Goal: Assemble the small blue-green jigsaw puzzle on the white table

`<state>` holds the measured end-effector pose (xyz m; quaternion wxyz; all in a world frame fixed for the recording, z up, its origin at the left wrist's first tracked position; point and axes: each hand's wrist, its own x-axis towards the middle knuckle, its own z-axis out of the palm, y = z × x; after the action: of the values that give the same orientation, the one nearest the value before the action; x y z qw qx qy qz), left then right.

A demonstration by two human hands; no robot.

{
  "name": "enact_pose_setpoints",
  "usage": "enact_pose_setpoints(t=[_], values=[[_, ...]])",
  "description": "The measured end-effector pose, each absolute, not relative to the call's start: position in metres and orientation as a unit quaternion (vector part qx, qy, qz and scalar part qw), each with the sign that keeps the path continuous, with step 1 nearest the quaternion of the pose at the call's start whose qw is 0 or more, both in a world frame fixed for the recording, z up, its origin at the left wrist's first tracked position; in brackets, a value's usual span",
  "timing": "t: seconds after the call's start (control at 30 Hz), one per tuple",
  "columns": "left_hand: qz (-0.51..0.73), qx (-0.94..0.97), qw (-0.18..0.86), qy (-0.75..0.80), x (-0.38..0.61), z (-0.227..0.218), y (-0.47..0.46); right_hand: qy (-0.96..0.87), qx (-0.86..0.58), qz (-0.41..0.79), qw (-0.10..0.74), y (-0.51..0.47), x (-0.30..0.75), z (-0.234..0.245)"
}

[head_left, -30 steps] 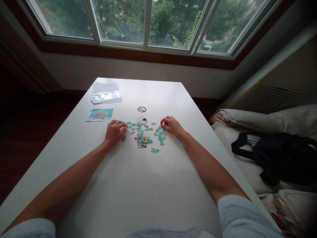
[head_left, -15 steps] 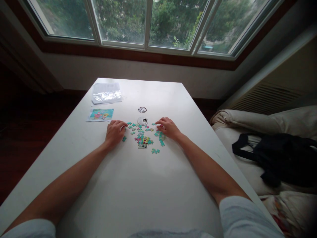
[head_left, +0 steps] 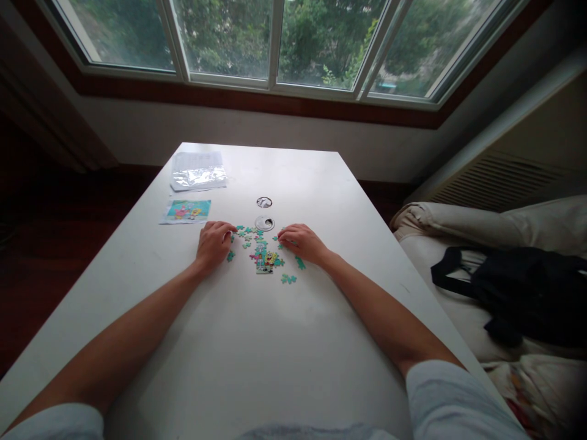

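A partly joined jigsaw puzzle (head_left: 266,260) with yellow and pink cartoon figures lies flat between my hands. Loose, mostly turquoise puzzle pieces (head_left: 248,231) are scattered beyond it. My left hand (head_left: 214,245) rests at their left side, fingers bent, a gap showing between thumb and forefinger; its fingertips are beside the pieces. To the right of the puzzle, my right hand (head_left: 302,242) reaches in with fingers drawn together and tips down among pieces. Whatever is under or between those fingertips is too small to make out. The right hand partly covers several pieces.
Two round grey-and-white discs (head_left: 264,202) lie beyond the pieces. At the left are a printed picture sheet (head_left: 188,211) and a clear plastic packet (head_left: 199,172). The white table (head_left: 257,342) stands below a window. Right of it, a black bag (head_left: 527,293) lies on a pale sofa (head_left: 426,244).
My right hand has moved left, closer to the puzzle and the loose pieces, covering some at its fingertips. My left hand has stayed almost still.
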<state>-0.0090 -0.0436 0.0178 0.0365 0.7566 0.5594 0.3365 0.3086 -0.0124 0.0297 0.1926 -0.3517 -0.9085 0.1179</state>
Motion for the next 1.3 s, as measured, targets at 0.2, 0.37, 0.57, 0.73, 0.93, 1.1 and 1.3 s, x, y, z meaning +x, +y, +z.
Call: enact_pose_setpoints(t=[0.2, 0.37, 0.57, 0.73, 0.93, 1.1, 1.3], values=[[0.314, 0.748, 0.048, 0.582, -0.006, 0.022, -0.045, -0.89, -0.394, 0.077, 0.218, -0.011, 0.308, 0.023], [0.315, 0.75, 0.048, 0.579, -0.006, 0.022, -0.045, -0.888, -0.4, 0.081, 0.212, -0.014, 0.306, 0.024], [0.322, 0.752, 0.048, 0.573, -0.005, 0.021, -0.045, -0.888, -0.414, 0.05, 0.195, -0.019, 0.299, 0.027], [0.315, 0.761, 0.048, 0.565, 0.001, 0.02, -0.046, -0.888, -0.422, 0.04, 0.18, -0.019, 0.295, 0.027], [0.314, 0.766, 0.047, 0.559, 0.003, 0.02, -0.046, -0.872, -0.452, 0.077, 0.17, -0.018, 0.292, 0.03], [0.311, 0.766, 0.047, 0.561, 0.004, 0.021, -0.045, -0.863, -0.471, 0.074, 0.166, -0.021, 0.287, 0.033], [0.311, 0.766, 0.046, 0.56, 0.004, 0.021, -0.046, -0.857, -0.481, 0.071, 0.172, -0.022, 0.285, 0.031]])
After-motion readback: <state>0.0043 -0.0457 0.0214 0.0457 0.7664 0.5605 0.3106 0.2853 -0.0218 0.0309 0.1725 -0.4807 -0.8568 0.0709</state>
